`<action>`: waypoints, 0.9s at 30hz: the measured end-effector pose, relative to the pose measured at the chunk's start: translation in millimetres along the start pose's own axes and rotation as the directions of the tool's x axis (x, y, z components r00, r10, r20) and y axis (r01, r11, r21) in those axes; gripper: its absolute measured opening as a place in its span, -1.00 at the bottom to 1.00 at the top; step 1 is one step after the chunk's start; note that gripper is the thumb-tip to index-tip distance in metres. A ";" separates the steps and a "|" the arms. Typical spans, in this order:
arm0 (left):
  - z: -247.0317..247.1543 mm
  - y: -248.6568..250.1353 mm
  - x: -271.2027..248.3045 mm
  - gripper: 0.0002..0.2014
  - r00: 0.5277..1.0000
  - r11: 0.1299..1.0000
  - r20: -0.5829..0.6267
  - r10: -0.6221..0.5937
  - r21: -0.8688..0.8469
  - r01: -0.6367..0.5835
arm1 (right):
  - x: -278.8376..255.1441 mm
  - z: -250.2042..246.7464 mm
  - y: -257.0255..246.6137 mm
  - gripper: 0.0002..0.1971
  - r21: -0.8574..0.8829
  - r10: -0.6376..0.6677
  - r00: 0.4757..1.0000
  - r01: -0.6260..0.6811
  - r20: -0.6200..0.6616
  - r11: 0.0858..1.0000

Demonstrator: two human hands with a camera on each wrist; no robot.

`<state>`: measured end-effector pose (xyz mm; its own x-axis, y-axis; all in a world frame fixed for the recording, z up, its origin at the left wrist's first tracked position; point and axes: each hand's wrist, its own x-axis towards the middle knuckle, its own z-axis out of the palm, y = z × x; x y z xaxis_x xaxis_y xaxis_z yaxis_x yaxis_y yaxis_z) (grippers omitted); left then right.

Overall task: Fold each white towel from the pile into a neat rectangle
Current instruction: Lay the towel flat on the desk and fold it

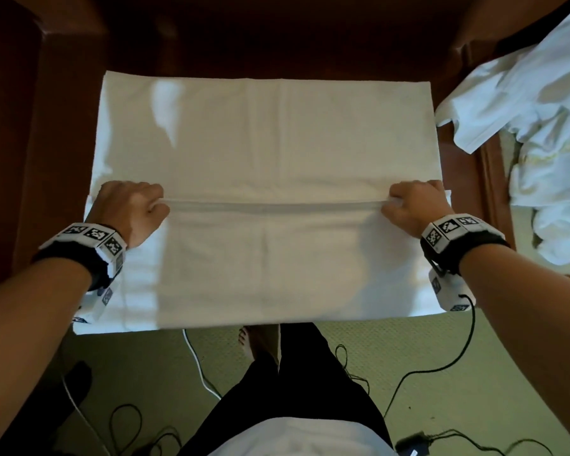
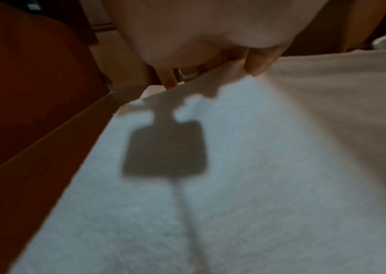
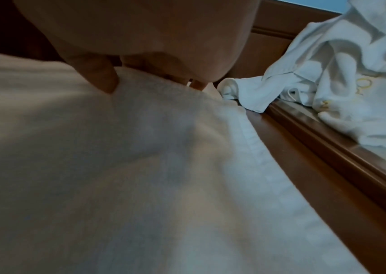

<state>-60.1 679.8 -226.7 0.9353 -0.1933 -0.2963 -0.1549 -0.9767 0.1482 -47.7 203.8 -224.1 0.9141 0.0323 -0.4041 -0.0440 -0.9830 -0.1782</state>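
Note:
A white towel (image 1: 260, 143) lies spread across the dark wooden table (image 1: 63, 110), with its near part hanging over the front edge. A raised fold line runs straight across the towel between my hands. My left hand (image 1: 135, 209) pinches the fold's left end, fingers curled. My right hand (image 1: 412, 207) pinches the right end the same way. In the left wrist view the thumb presses the towel (image 2: 234, 166) at the fold, and the right wrist view shows the thumb pressing the cloth (image 3: 140, 166) likewise.
A crumpled pile of white towels (image 1: 540, 133) lies at the right, spilling over the table's raised wooden rim (image 3: 328, 148). Below the table edge are green carpet (image 1: 441, 340), several cables, a black adapter (image 1: 412, 445) and the person's legs.

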 end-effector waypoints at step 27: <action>96.8 6.1 -97.5 -0.10 0.964 0.973 0.141 -0.224 0.086 0.213 | -96.3 107.6 -3.6 -0.26 -0.128 0.063 0.998 -0.059 0.029 0.990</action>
<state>-183.0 683.8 -288.2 0.8917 0.0192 -0.4522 0.0213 -0.9998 -0.0004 -178.9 223.7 -281.1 0.8973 -0.0243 -0.4407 -0.0456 -0.9982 -0.0378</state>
